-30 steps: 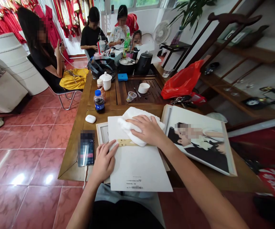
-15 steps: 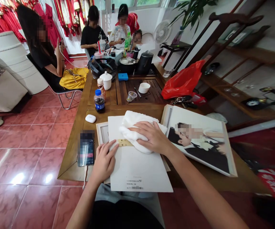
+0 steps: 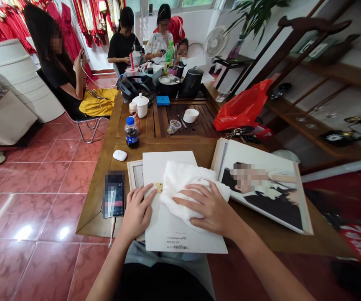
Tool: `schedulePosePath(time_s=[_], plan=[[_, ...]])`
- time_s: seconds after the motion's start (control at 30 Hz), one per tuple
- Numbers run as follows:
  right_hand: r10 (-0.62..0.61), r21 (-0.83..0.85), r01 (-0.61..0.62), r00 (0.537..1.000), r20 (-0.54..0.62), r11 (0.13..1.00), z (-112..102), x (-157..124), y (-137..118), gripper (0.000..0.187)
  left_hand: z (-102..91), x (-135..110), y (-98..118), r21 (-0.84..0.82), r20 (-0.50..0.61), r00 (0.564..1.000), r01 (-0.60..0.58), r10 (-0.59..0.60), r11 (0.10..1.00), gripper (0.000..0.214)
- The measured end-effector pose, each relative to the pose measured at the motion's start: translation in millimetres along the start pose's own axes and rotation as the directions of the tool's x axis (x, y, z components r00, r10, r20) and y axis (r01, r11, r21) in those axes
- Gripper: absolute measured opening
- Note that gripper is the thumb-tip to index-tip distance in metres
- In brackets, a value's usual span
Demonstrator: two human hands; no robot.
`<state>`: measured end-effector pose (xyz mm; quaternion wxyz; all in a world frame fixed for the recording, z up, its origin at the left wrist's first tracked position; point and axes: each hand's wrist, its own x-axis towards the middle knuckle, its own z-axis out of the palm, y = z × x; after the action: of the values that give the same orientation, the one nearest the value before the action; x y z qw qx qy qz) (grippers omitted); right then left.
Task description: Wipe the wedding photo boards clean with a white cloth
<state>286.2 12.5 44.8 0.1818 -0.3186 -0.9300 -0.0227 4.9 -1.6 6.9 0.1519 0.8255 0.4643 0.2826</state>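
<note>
At the wooden desk's [image 3: 92, 225] near edge, splayed left hand [image 3: 138, 208] and right hand [image 3: 211, 207] are pressing white board [image 3: 159, 221] and cloth [image 3: 176, 182], seemingly mid-wipe.

plain white cloth [image 3: 177, 179], white board [image 3: 155, 219] with small dark print near, spotted yellowish strip [image 3: 159, 187], brown wooden table [image 3: 114, 138], blue-capped dark bottle [image 3: 132, 137] left, bright red bag [image 3: 243, 109] far right, reddish marbled floor tiles [image 3: 39, 175] left, far-left red garments [image 3: 94, 25], seemingly gold-touched

Crumpled white cloth [image 3: 180, 177] on board [image 3: 160, 221]
</note>
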Motion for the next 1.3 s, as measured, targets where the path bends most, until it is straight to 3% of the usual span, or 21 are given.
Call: schedulePosePath(time_s=[0.23, 0.37, 0.43, 0.5, 0.57, 0.63, 0.7, 0.8, 1.0, 1.1, 1.17, 1.23, 1.3], plan=[[-0.037, 0.133, 0.044, 0.998, -0.058, 0.99, -14, -17, -22, 0.046, 0.1, 0, 0, 0.0, 0.006, 1.0, 0.006, -0.006, 1.0, 0.057], [0.122, 0.37, -0.031, 0.967, -0.225, 0.929, -30, -32, -8, 0.047, -0.2, 1, 0, 0.004, 0.011, 1.0, 0.01, -0.01, 1.0, 0.056], [0.287, 0.44, -0.11, 0.887, -0.36, 0.891, -39, -43, 5, 0.039, -0.4, 1, 0, 0.004, 0.01, 1.0, 0.009, -0.009, 1.0, 0.056], [0.423, 0.433, -0.202, 0.751, -0.507, 0.878, -48, -53, 20, 0.038, -0.5, 1, 0, 0.002, 0.009, 1.0, 0.004, -0.004, 1.0, 0.057], [0.432, 0.318, -0.294, 0.666, -0.609, 0.901, -58, -60, 35, 0.041, -0.8, 1, 0, 0.0, 0.009, 1.0, 0.003, -0.003, 1.0, 0.057], [0.339, 0.047, -0.374, 0.773, -0.537, 0.926, -66, -64, 50, 0.04, -1.0, 1, 1, 0.0, 0.009, 1.0, 0.01, -0.01, 1.0, 0.057], [0.396, -0.224, -0.488, 0.847, -0.354, 0.843, -69, -67, 64, 0.04, -1.3, 1, 1, -0.001, 0.009, 1.0, 0.017, -0.017, 1.0, 0.058], [0.508, -0.426, -0.543, 0.837, -0.204, 0.724, -62, -73, 83, 0.049, -1.6, 1, 2, -0.004, 0.012, 1.0, 0.016, -0.016, 1.0, 0.058], [0.522, -0.402, -0.52, 0.845, -0.114, 0.754, -41, -86, 101, 0.051, -2.2, 1, 3, -0.013, 0.018, 1.0, 0.015, -0.015, 1.0, 0.059], [0.482, -0.349, -0.561, 0.826, -0.291, 0.751, -42, -78, 81, 0.054, -2.7, 1, 3, -0.016, 0.024, 1.0, 0.016, -0.016, 1.0, 0.06], [0.372, -0.305, -0.503, 0.839, -0.396, 0.809, -42, -68, 53, 0.066, -2.7, 1, 3, -0.014, 0.024, 1.0, 0.016, -0.016, 1.0, 0.059], [0.222, -0.269, -0.332, 0.902, -0.37, 0.904, -39, -56, 18, 0.068, -2.6, 1, 2, -0.008, 0.023, 1.0, 0.018, -0.018, 1.0, 0.06], [0.102, -0.24, -0.167, 0.96, -0.259, 0.956, -30, -45, -18, 0.053, -2.3, 0, 2, -0.001, 0.025, 0.999, 0.022, -0.022, 1.0, 0.06]])
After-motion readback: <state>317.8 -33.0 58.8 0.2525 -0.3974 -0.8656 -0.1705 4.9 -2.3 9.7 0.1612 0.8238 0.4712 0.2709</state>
